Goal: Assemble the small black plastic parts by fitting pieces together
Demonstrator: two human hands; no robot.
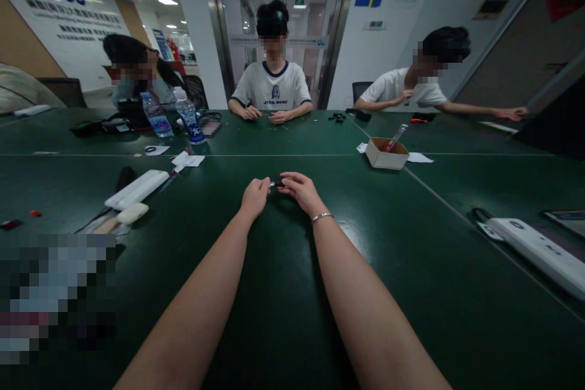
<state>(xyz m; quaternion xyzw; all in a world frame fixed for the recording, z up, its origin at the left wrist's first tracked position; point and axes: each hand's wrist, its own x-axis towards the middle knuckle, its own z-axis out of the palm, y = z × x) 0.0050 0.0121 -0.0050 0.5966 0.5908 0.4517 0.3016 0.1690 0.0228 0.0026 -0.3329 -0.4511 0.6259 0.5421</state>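
Note:
Over the green table [283,292], a small black object with a shiny metal end [275,183] is held between my two hands; its exact kind is too small to make out. My left hand [255,196] is closed, its thumb and fingertips pinching the metal end. From the other side, the bent fingers of my right hand [301,191] grip the black part. My fingers cover much of the object. A silver bracelet [323,216] circles my right wrist.
On the left lie a white power strip [137,189], two bottles [190,119] and a knife-like tool [172,178] by white paper. A small open box [387,154] stands to the right, with another power strip [539,250] nearer. Several people sit around the far side.

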